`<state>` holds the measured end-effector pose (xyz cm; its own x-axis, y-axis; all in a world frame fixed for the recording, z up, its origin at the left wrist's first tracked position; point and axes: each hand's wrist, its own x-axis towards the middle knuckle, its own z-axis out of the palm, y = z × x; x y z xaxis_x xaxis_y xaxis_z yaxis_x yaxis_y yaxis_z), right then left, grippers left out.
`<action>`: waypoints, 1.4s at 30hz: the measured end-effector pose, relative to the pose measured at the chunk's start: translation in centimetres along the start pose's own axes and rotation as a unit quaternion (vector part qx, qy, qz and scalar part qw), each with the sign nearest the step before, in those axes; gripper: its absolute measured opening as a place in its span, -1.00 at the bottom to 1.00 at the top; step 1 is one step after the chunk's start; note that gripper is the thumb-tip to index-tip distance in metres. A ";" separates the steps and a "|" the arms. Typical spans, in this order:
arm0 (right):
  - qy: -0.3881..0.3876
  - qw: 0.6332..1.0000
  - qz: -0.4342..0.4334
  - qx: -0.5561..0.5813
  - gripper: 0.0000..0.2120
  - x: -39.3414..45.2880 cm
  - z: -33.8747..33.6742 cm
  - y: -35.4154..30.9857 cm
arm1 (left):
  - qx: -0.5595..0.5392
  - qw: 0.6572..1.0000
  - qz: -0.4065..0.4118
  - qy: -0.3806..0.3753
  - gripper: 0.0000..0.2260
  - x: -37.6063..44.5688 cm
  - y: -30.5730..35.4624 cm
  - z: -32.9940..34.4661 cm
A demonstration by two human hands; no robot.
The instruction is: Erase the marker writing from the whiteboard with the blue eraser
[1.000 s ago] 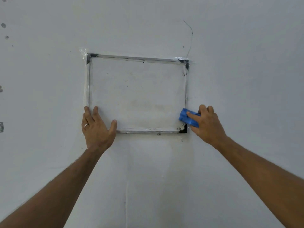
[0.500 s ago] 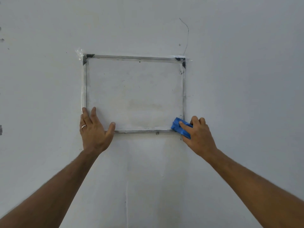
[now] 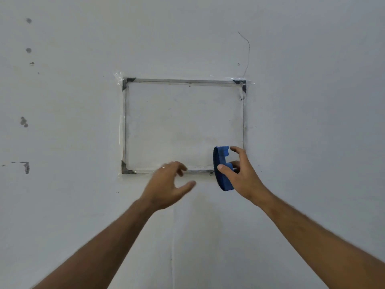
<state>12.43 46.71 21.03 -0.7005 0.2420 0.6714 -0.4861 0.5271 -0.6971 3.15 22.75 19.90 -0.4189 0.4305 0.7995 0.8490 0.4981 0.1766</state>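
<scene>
Blue felt-edged eraser (image 3: 222, 170) sits edge-on in my right hand's (image 3: 242, 176) grip before the metal-framed whiteboard (image 3: 183, 126); my left hand (image 3: 166, 184) spreads wide, empty.

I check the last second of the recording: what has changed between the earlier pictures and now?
The left hand let go of the whiteboard's lower left corner and moved right, fingers open. The right hand pulled the blue eraser off the board and turned it edge-on. The board stays taped to the wall, showing no clear writing.
</scene>
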 end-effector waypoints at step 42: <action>-0.459 0.866 0.145 -0.138 -0.24 -24.0 31.1 2.3 | 0.229 0.792 -0.432 -0.366 -0.23 -33.2 -4.4 -6.1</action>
